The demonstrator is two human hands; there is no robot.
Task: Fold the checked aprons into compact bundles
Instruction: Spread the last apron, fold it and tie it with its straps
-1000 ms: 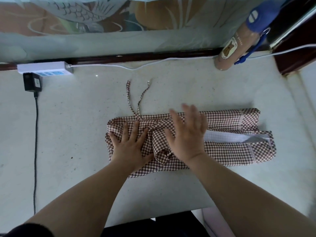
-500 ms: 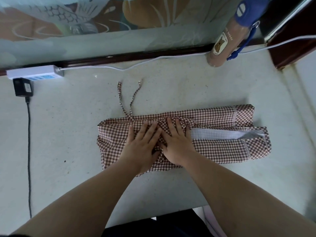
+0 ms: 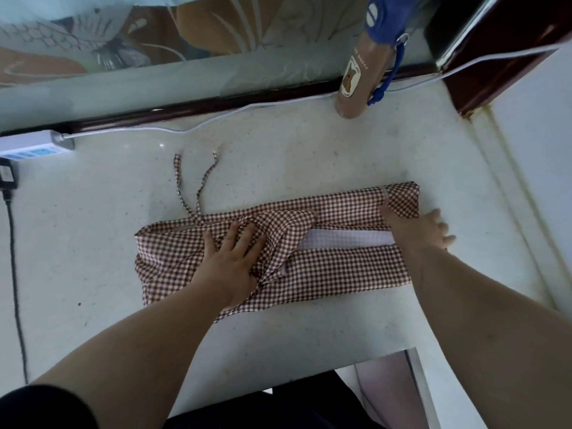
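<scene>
One brown-and-white checked fabric apron (image 3: 334,267) lies across the middle of the pale speckled stone tabletop (image 3: 93,243), running left to right as a long, flat strip. Its far and near long edges are turned in toward the centre. A narrow band of white underside (image 3: 346,238) shows between them along the right half.

The left hand (image 3: 230,261) lies flat on the left-centre part of the strip, fingers straight and slightly spread. It presses the cloth down and grips nothing. Just to its right the fabric is bunched into a raised, rumpled ridge.

The right hand (image 3: 421,229) is at the strip's right end. Its thumb rests on the far checked band and its fingers reach past the edge toward the tabletop. The hand is blurred, so I cannot tell whether it has hold of the cloth or only lies on it.

By my reading, the lengthwise narrowing is done and the shortening is not. The strip has yet to be folded end over end or rolled into a bundle, and the rumpled middle needs flattening. The two thin checked apron ties (image 3: 179,187) trail loose toward the far side and are not yet tucked in. No second apron is in view.

A white power strip (image 3: 34,147) sits at the far left, and a tan bottle with a blue cap (image 3: 360,75) at the far right.
</scene>
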